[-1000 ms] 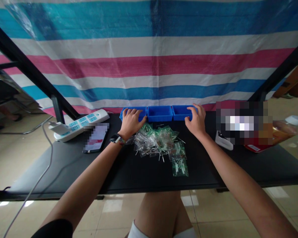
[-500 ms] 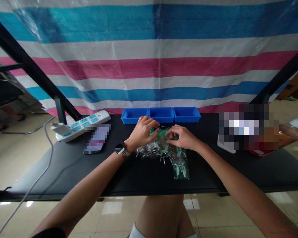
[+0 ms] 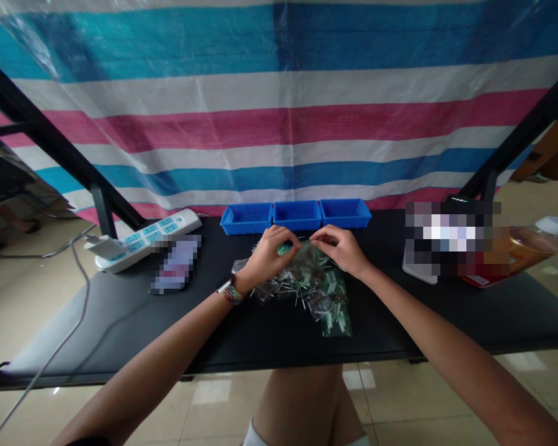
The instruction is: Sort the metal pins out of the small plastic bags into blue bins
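Both hands, the left hand [image 3: 266, 254] and right hand [image 3: 340, 248], pinch one small clear bag [image 3: 302, 254] above the pile of component bags [image 3: 311, 288] mid-table, best lifted gently, keeping neighbours from snagging.

Bare forearms, a watch [image 3: 226, 290] with striped band on the left wrist, white shorts [image 3: 255, 435].

Striped tarp [image 3: 279, 124] in blue, white, pink hangs behind the black surface [image 3: 121, 322]. Black frame bars [image 3: 51, 142] slant at either side of the tarp. Glossy beige tile floor [image 3: 9, 297] below.
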The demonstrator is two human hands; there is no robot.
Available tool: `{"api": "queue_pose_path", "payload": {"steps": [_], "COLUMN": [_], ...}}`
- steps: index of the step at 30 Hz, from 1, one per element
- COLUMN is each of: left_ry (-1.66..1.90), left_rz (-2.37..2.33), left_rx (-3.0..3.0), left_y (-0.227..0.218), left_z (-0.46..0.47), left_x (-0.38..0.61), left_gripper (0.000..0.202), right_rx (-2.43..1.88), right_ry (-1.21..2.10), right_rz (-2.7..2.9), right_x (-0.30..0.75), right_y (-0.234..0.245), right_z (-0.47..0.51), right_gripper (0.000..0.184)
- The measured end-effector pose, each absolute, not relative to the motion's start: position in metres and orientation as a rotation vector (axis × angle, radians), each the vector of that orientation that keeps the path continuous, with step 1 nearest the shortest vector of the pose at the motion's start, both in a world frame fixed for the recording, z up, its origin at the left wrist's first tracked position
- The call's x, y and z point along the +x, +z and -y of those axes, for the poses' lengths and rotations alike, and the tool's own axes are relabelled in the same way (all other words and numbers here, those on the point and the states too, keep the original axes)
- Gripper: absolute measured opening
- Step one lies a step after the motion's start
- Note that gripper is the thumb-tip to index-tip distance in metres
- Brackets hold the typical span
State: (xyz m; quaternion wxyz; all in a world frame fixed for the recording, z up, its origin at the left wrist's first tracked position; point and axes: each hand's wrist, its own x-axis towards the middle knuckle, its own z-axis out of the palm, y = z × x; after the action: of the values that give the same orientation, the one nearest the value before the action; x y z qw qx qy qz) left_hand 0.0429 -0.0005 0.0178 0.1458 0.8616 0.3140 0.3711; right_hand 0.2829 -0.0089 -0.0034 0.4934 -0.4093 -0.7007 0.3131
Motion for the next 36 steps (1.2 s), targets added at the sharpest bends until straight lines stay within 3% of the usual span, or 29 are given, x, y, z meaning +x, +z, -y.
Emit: {"api": "queue_pose_path", "payload": {"steps": [9, 13, 17, 21, 27, 32, 36], "left_ry": [1.208, 1.297, 1.297, 1.255, 1.199, 1.261, 1.327], "left_rz": [-0.972, -0.984, -0.945, -0.871, -0.819, -0.824, -0.838], "left_rx": [2.094, 2.028, 1.967, 1.962, 2.097, 2.241, 2.297], "left_y": [0.010, 0.008, 0.009, 0.010, 0.016, 0.019, 0.016], "left_z": [-0.004, -0.004, -0.001, 0.001, 0.000, 0.000, -0.001], "left_x": [0.044, 0.045, 0.047, 0.049, 0.040, 0.040, 0.042], "left_gripper": [0.019, 0.019, 0.022, 0.025, 0.031, 0.025, 0.038], "right_rx": [-1.001, -1.056, -0.928, -0.864, -0.941, -0.926, -0.920], "right_ry": [0.922, 0.507, 0.142, 0.077, 0.457, 0.894, 0.989], "right_rz": [1.512, 1.754, 1.971, 2.060, 1.694, 1.415, 1.401], "right_x": [0.288, 0.288, 0.283, 0.278, 0.275, 0.273, 0.271], "right_y": [-0.007, -0.007, 0.001, 0.007, 0.000, -0.002, 0.005], "right_z": [0.002, 0.007, 0.018, 0.026, 0.019, 0.013, 0.017], "right_gripper": [0.030, 0.014, 0.040, 0.026, 0.012, 0.031, 0.047]}}
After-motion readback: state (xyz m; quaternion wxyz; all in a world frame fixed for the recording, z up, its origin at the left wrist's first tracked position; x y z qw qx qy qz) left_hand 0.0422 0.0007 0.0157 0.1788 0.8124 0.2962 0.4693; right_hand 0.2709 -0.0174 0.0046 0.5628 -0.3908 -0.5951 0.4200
